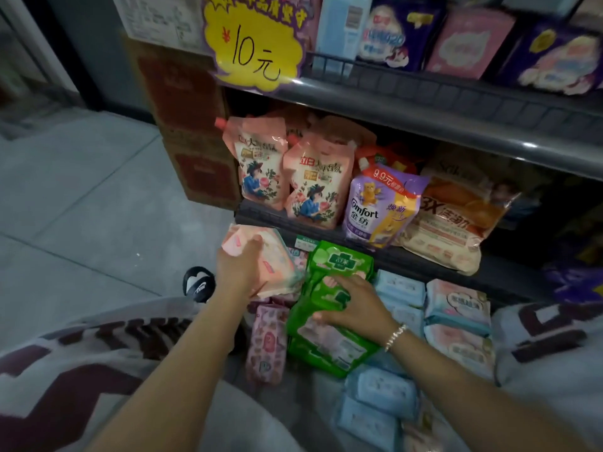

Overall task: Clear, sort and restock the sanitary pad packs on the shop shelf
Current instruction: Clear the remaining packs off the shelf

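Sanitary pad packs lie heaped low down in front of the shelf unit, at the person's knees. The left hand grips a pink pack by its upper corner, fingers curled over the edge, holding it up against the front lip of the lower shelf. The right hand, a beaded bracelet on its wrist, lies spread with fingers flat on a stack of green packs, thumb against the near edge. Just left of the green stack lies a pink patterned pack; to the right sit light blue packs and pale pink-and-blue packs, with more blue ones nearer the body.

Right behind the hands, the lower shelf is crowded with refill pouches: two pink floral ones, a purple Comfort pouch and an orange pouch leaning over the edge. A yellow price sign reading 10元 hangs from the upper shelf. Cardboard boxes stand at the left end, and a black slipper rests on the grey floor.
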Tool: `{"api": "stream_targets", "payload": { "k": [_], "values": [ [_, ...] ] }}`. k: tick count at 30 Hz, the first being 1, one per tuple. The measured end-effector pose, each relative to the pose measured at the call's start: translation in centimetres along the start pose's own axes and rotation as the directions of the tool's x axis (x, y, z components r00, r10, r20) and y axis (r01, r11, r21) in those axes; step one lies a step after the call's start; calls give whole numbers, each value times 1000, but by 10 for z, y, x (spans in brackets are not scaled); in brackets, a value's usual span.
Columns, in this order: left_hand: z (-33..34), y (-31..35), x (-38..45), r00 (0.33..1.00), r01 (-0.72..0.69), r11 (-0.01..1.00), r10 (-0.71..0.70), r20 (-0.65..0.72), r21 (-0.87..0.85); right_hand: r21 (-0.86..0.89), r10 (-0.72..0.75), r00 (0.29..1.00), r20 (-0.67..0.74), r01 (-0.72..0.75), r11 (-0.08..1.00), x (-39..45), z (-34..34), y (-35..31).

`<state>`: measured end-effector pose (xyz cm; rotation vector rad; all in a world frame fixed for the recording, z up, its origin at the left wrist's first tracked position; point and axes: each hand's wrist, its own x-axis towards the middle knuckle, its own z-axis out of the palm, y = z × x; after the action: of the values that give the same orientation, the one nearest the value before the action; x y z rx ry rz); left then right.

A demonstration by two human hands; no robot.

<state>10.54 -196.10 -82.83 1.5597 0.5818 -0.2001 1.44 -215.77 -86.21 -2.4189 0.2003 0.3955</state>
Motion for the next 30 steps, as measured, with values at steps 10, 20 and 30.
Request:
{"api": "stream_targets", "payload": {
  "k": [10, 20, 30],
  "values": [
    [-23, -57, 40, 982, 160, 979, -172, -84, -128, -387, -117, 993, -17, 101, 916, 12, 85, 31],
    [-6, -33, 14, 987, 157, 983, -161, -29, -99, -376, -92, 996, 3, 86, 923, 27, 105, 45],
    [8, -37, 0, 981, 192, 981, -191, 25, -34, -51, -156, 953, -260, 148, 988, 22, 77, 50]
  ]
}}
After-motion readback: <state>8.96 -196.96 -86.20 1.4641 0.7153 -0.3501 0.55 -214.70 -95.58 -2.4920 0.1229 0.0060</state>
